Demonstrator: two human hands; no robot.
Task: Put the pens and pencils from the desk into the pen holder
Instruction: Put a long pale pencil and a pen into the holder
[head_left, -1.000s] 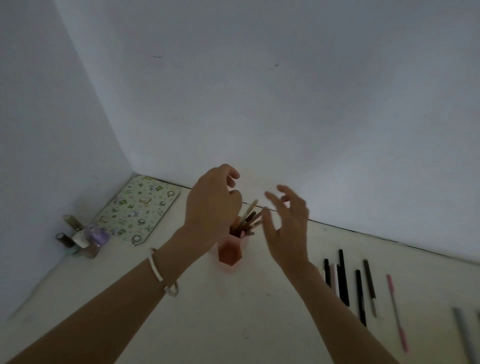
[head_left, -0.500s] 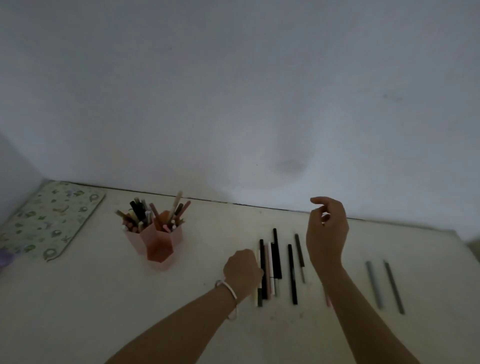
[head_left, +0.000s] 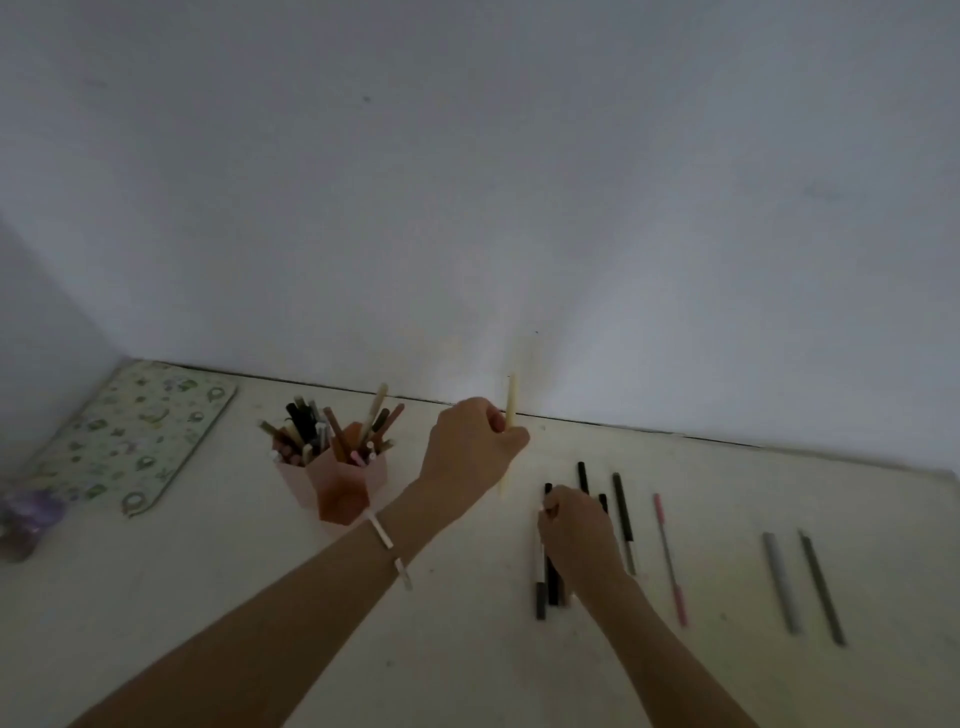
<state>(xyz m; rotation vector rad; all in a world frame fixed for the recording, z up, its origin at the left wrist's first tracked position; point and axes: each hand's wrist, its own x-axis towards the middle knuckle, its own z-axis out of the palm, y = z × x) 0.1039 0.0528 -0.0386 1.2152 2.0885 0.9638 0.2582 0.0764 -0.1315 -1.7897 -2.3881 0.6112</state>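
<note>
Two risks come from your hands at this moment. Your left hand (head_left: 475, 447) grips a cream pencil (head_left: 511, 400) around its middle and holds it upright, just right of the pen holder (head_left: 343, 493). The holder is already crowded, so I think the pencil may strike the standing pens and jam, or push the holder over. Your right hand (head_left: 576, 535) is further right of the holder, low on the bench (head_left: 208, 597), with fingers curled down on the dark pens (head_left: 622, 499). I cannot tell if it pinches one already. A quick pull there could roll the neighbours. Your left wrist is raised, with the back of the hand toward you. Further right of the holder lie a pink pen (head_left: 669, 556) and two grey pens (head_left: 781, 582).
</note>
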